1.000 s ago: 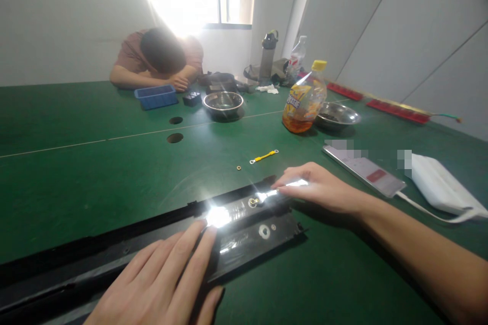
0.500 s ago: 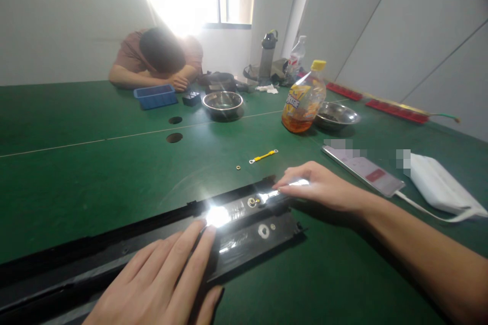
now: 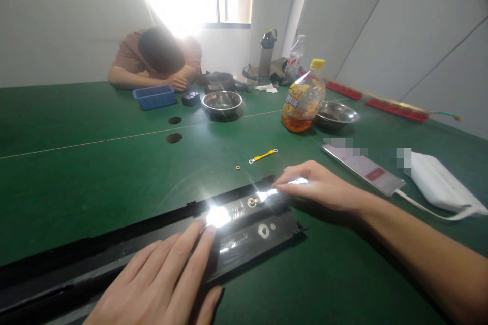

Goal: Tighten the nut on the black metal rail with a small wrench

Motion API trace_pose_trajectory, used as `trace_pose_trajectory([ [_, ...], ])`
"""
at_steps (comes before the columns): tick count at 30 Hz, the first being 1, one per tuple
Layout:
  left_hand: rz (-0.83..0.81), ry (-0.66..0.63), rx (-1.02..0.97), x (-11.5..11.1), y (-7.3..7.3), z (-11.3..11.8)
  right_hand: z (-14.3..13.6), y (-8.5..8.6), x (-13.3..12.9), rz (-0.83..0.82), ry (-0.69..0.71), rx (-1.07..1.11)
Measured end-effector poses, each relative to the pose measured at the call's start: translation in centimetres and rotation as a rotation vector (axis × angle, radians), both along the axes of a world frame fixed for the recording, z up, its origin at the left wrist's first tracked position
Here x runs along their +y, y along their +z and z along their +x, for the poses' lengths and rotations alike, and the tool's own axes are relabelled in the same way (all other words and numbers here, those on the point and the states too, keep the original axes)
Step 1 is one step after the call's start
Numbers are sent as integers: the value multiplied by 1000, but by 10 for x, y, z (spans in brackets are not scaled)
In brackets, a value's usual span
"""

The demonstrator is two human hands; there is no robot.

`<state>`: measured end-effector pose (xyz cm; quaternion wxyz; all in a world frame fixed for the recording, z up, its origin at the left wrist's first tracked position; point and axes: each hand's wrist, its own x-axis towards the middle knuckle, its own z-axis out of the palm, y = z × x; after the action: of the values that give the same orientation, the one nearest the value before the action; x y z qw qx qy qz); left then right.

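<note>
A long black metal channel [image 3: 244,251] lies across the table, running from the lower left to near the middle. My left hand [image 3: 163,269] rests flat on it, fingers stretched out, holding nothing. In my right hand [image 3: 314,185], thumb and fingers pinch a shiny metal wrench [image 3: 268,194]; glare blurs its outline. The wrench's end is at a small brass-coloured nut [image 3: 252,202] on a bare round spot of the channel. Closer to me, the channel has another bare ring with a hole [image 3: 263,231]. Beyond it lie a yellow ground wire [image 3: 264,156] with ring terminals and a loose nut [image 3: 238,167].
A phone [image 3: 364,170] on a white cable and a white pouch-like object [image 3: 442,183] lie at the right. Farther back stand a drink bottle [image 3: 303,99], two metal bowls [image 3: 221,104], a blue tray [image 3: 154,97] and red strips [image 3: 396,110]. A person leans on the far edge.
Hardly anything differs. Both hands keep their places, with the wrench still at the nut; the view has shifted very slightly.
</note>
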<state>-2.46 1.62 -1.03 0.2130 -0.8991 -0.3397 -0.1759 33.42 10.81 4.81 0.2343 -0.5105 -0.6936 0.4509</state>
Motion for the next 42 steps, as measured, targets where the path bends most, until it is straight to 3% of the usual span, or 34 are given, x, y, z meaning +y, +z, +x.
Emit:
trace_pose_trajectory([
  [42,-8,-2,-37,-1,3,4,-3,2,0,-27,-25,-6],
])
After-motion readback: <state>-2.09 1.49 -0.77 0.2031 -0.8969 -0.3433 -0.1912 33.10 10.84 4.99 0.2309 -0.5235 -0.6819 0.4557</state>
